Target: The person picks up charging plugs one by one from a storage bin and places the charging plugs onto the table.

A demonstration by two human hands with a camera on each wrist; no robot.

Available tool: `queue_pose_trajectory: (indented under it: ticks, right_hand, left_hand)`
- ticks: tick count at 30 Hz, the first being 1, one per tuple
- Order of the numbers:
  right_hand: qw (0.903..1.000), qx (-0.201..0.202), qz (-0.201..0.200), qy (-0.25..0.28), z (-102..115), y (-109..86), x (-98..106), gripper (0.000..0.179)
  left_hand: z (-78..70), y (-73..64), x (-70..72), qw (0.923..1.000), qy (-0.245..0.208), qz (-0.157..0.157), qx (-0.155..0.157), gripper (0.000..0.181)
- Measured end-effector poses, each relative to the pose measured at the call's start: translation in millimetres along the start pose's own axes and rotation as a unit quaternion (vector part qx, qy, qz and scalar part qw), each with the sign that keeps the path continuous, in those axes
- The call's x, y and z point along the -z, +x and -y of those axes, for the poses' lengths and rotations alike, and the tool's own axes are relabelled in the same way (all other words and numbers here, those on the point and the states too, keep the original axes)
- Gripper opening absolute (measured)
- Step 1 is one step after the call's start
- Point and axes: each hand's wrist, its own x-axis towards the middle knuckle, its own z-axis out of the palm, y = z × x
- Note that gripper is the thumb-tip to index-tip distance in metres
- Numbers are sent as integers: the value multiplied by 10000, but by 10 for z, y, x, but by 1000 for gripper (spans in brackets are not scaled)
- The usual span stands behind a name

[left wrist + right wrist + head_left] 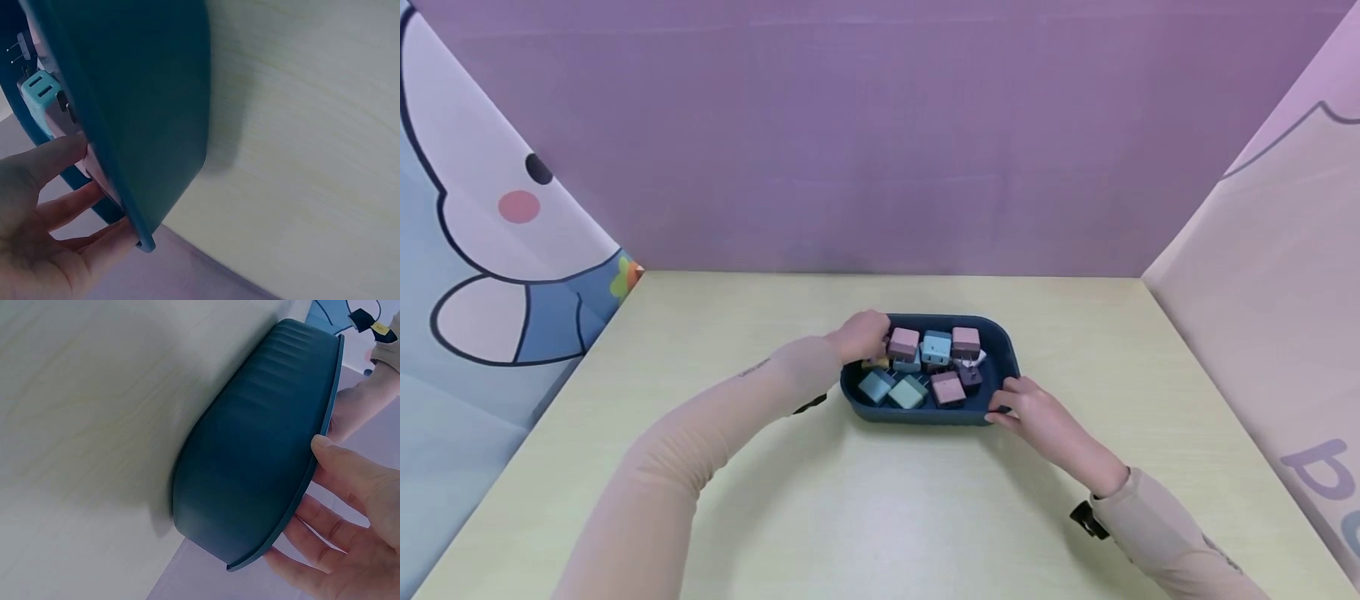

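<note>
A dark blue tray [925, 417] with rounded corners stands on the table and holds several plug-in charger cubes in pink, light blue, green and dark purple. My left hand [859, 335] reaches over its left end, fingers and thumb bent round a pink charger [95, 169] just inside the wall. The rim partly hides that charger. Beside it in the left wrist view lies a light blue charger [42, 92] with two ports. At the tray's right front corner, my right hand [1037, 417] grips the rim, its thumb [324, 442] on the edge and the fingers bent at the rim.
The pale wood-look table [880, 517] spreads all round the tray. A purple backdrop [880, 142] rises behind it, with printed cloth walls at the left [505, 333] and right [1262, 317]. Dark straps [1088, 520] show at the sleeve cuffs.
</note>
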Motion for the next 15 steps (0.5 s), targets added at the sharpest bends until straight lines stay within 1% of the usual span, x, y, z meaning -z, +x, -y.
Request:
queue_pose_trajectory:
  ticks: [4,9,11,12,15]
  right_hand:
    - [10000,30,-47,2,-3,-3,-6,6]
    - [10000,17,-42,5,1,-4,-10,6]
    - [10000,2,-26,5,3,-4,-10,6]
    - [10000,-7,-22,8,3,-5,-9,6]
    - [10000,-25,-20,19,4,-5,-6,6]
  left_hand:
    - [-9,4,9,10000,-38,-10,86,9]
    - [-26,4,38,9994,-194,-3,292,11]
    - [-44,-16,72,9990,-277,-46,351,13]
    - [-54,-30,93,9989,-312,-126,332,12]
    - [-77,-51,149,9983,-414,-237,332,13]
